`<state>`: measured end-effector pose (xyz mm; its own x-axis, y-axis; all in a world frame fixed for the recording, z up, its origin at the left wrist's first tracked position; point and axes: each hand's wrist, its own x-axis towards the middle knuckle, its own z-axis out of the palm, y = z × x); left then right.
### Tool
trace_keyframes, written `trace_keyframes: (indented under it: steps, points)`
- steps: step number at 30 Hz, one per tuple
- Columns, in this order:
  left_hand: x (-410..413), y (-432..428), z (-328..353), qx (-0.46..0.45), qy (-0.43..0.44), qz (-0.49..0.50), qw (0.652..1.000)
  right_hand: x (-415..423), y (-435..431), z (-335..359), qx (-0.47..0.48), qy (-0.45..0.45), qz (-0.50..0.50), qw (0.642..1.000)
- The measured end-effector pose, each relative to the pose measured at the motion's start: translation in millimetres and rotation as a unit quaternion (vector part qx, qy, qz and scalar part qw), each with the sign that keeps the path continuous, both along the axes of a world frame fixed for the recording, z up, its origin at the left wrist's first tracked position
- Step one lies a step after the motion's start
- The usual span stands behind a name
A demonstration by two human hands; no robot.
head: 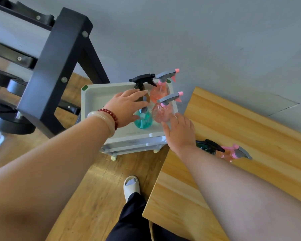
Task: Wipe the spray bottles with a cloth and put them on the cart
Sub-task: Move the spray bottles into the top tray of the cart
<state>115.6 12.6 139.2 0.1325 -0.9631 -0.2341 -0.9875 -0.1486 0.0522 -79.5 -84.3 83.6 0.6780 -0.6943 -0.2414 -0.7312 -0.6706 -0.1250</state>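
Both your hands are over the cart [97,96], four spray bottles in its top tray.

Your left hand [127,108] hovers with fingers stretched flat above the teal bottle [144,121] at the tray's 6 o'clock, gripping nothing. Your right hand [181,131], fingers loose and straight, touches the near pink bottle [161,112] at 4 o'clock. The brown bottle [140,85] and far pink bottle [159,93] stand around 1 o'clock. Two more bottles, dark green [205,147] and pink [229,154], lie on the table [233,122] at the cart's 4 o'clock.
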Motion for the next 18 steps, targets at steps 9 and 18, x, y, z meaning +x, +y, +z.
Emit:
trace_keyframes:
  steps: [9,18]
  points:
    - [-10,-1,-3,-0.015,0.156,0.211,0.965,12,-7,14,-0.111,-0.198,0.019,0.974]
    - [-18,6,-11,-0.076,0.25,0.292,0.92,43,-1,27,0.002,-0.152,0.113,0.982]
